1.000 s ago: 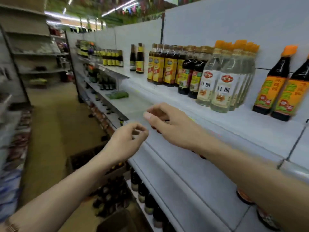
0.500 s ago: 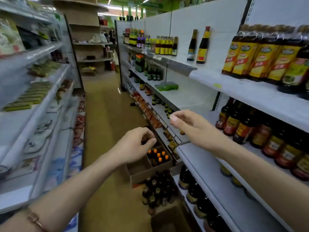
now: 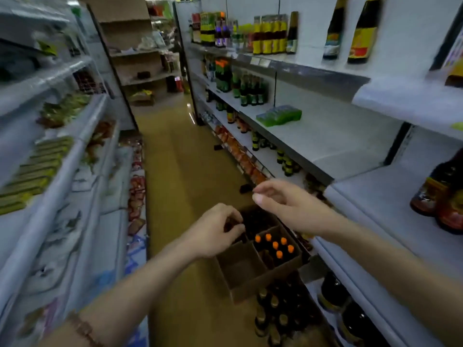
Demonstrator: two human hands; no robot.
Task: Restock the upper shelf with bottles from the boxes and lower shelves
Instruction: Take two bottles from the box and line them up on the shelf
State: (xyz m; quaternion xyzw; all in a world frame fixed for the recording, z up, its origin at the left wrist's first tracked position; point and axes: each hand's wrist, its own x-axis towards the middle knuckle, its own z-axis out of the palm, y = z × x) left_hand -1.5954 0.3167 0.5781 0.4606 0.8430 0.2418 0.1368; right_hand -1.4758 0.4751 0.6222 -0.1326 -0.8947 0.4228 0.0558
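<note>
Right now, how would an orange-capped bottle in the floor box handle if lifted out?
An orange-capped bottle looks narrow-necked, so a cap-only pinch may slip. It stands packed among others in the cardboard box; probably clinks or snags neighbours. Dark, likely full: heavy for its size.

Shelves on the right [image 3: 375,196] look like painted metal, white and smooth with a dull sheen. The box on the floor [image 3: 253,276] is plain brown cardboard, matt, with cardboard dividers inside. Bottles in it have shiny orange plastic caps [image 3: 275,244]. The dark bottles on the near right shelf [image 3: 441,194] are glossy, glass or plastic I can't tell, with slick printed labels. Floor [image 3: 180,171] is a smooth yellowish surface with a soft shine. The green packs further back [image 3: 279,117] look like glossy plastic wrap.
</note>
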